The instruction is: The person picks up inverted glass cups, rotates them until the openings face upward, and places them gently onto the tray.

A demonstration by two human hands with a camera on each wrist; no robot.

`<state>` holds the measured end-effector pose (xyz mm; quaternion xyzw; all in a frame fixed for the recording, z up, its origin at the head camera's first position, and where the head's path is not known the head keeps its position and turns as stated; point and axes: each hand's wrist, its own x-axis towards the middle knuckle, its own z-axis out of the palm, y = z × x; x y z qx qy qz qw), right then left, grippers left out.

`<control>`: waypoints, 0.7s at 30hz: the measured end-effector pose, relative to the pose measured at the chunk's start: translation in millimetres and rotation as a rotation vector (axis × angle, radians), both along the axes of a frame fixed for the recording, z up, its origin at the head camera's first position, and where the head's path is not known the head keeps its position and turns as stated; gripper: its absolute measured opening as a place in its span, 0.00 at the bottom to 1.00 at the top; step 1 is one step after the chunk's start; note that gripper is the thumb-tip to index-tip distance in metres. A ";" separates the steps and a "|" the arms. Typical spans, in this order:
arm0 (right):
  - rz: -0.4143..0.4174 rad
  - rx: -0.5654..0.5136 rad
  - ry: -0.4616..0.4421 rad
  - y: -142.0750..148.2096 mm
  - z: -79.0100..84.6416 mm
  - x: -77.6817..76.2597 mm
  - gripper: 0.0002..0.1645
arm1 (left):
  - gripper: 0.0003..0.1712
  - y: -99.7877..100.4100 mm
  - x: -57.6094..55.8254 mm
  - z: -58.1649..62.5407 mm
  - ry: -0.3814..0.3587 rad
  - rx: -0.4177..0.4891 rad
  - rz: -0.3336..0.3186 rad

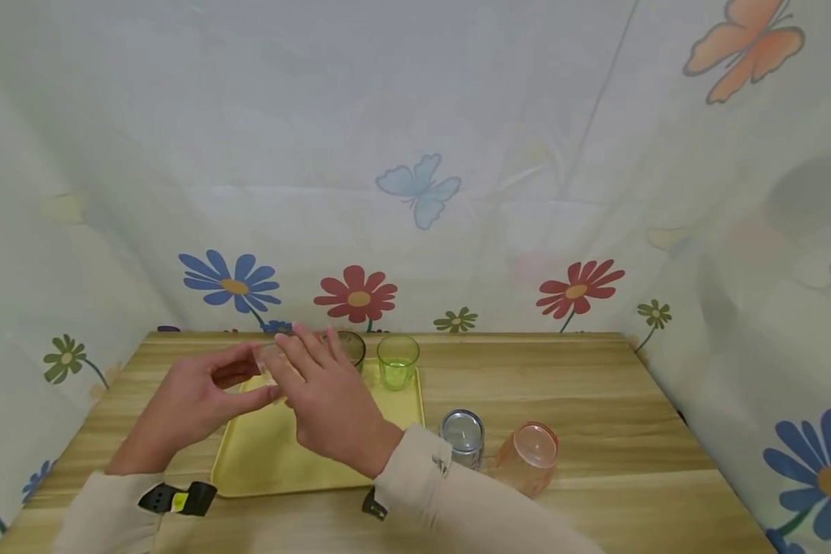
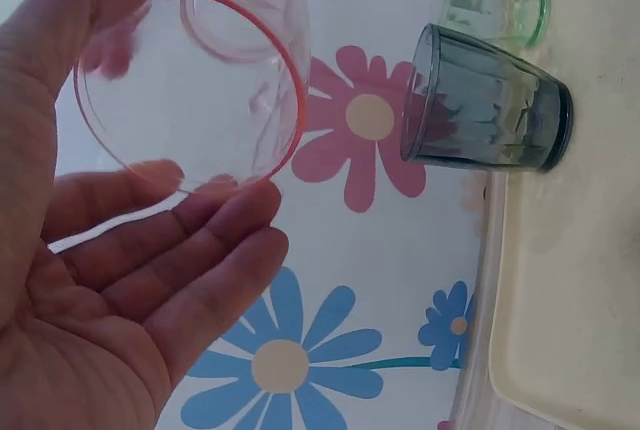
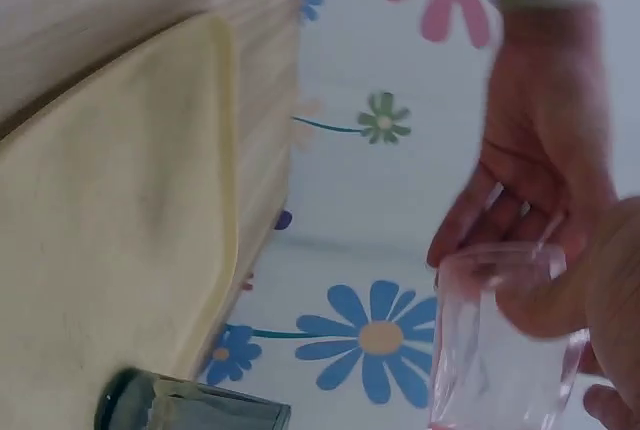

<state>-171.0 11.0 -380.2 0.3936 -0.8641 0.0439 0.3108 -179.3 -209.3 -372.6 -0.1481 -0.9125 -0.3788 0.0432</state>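
Both hands hold a clear pink-tinted glass [image 2: 190, 90] above the yellow tray [image 1: 270, 462]. The thumb and fingers of my left hand [image 1: 194, 400] are curled round the glass near one end. From the other side my right hand [image 1: 335, 404] grips it, with its thumb across the glass wall in the right wrist view; its other fingers are partly hidden. In the left wrist view the glass lies tilted, its red-edged circular end towards the camera. On the tray's far side stand a dark grey glass [image 2: 490, 100], partly behind my right hand in the head view, and a green glass [image 1: 398, 362].
Right of the tray, a blue-tinted glass [image 1: 462, 435] and an orange-pink glass [image 1: 532, 454] stand on the wooden table [image 1: 595, 385], seemingly upside down. My right sleeve [image 1: 450, 485] passes just in front of them. A flower-printed curtain [image 1: 498, 254] rises behind the table.
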 end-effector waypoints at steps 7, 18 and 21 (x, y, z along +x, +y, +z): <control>-0.006 -0.015 0.113 -15.7 -10.0 5.6 0.36 | 0.36 2.6 3.4 3.1 0.048 -0.019 0.053; 0.021 -0.284 -0.192 -17.1 -14.4 -9.0 0.41 | 0.52 8.3 4.3 1.0 -0.181 0.240 0.120; 0.062 -0.427 -0.316 -16.7 -17.8 -14.1 0.41 | 0.51 6.4 4.5 -0.7 -0.230 0.350 0.125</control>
